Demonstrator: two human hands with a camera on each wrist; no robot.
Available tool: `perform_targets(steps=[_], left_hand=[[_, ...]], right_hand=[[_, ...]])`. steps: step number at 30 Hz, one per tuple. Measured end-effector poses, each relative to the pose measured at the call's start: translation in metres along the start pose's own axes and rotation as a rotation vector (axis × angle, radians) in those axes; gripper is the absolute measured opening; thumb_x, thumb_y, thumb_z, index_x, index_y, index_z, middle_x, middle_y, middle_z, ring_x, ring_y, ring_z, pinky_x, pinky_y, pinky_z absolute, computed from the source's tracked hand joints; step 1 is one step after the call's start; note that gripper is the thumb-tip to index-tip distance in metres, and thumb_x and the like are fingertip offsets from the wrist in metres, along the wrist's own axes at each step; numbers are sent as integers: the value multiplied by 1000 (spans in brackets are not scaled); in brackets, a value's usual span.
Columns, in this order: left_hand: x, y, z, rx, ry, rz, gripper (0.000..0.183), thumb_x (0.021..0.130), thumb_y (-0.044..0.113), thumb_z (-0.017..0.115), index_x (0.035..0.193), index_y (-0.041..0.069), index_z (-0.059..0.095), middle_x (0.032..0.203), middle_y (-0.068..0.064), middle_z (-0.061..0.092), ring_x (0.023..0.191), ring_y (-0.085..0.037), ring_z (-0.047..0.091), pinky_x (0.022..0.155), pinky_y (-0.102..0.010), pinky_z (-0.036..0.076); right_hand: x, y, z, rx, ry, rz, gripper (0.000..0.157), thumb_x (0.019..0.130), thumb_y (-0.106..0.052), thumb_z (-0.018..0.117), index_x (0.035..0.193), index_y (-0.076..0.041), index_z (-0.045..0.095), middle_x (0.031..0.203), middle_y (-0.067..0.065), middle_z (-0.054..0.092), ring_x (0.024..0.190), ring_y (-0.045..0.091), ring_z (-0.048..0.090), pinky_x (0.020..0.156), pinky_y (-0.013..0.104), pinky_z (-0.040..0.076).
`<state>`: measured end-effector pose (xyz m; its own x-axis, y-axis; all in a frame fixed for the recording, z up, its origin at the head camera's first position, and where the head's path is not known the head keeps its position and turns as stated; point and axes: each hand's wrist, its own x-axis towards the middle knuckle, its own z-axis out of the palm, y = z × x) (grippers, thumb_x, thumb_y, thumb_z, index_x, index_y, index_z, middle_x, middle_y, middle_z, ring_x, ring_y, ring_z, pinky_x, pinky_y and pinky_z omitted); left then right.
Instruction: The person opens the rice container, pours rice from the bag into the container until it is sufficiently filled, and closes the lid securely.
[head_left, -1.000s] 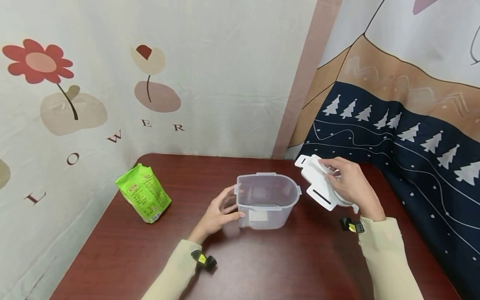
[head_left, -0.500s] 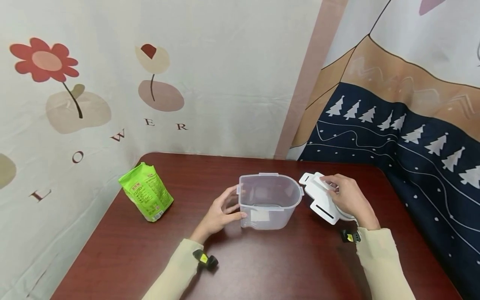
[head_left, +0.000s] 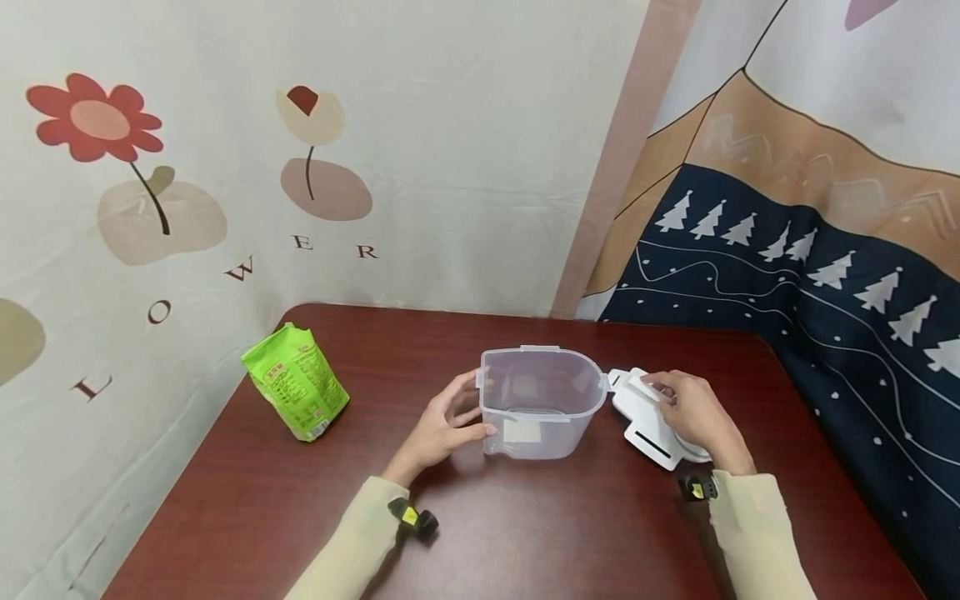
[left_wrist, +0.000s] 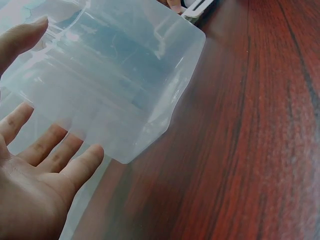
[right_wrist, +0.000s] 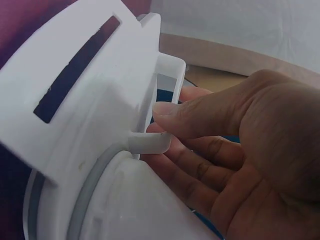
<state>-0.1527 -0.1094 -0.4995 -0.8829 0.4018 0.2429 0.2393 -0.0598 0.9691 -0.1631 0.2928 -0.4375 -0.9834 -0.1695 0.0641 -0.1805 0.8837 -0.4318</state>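
nearest, pale cuffed sleeves are stretched over the worktop, whose red-brown surface is wood-grained and glossy. by the left hand the flat end of the clear container is held, the thumb set on its front wall and the other fingers round the end; the container is stood upright near the middle of the worktop. should that hold be loosened, it could be skidded or tipped by a nudge, since little friction would probably be offered by smooth plastic on so slick a finish. its thin walls are made straight at one end and rounded at the other, with small tabs at the rim and a pale label in front. just beside the rounded end, the white lid is pinched at a raised part between the thumb and fingers of the right hand; whether it is borne by the worktop cannot be told. if it were swung inward, the container could be knocked by its slotted flaps. hard plastic is suggested by its crisp edges. farther left, a crinkled, shiny green pouch is seen at a slant; behind, a softly creased printed cloth is hung
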Motion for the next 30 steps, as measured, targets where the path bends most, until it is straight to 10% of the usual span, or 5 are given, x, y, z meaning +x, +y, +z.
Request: perform_targets(steps=[30], left_hand=[[-1, 0, 1, -8, -2, -1, 81, 83, 3, 82, 153, 15, 43, 151, -20, 50, 141, -42, 48, 113, -50, 46]], right_hand=[[-4, -7, 0, 50, 25, -100, 49, 90, -12, 73, 138, -6, 62, 133, 21, 63, 112, 43, 65, 91, 59, 57]])
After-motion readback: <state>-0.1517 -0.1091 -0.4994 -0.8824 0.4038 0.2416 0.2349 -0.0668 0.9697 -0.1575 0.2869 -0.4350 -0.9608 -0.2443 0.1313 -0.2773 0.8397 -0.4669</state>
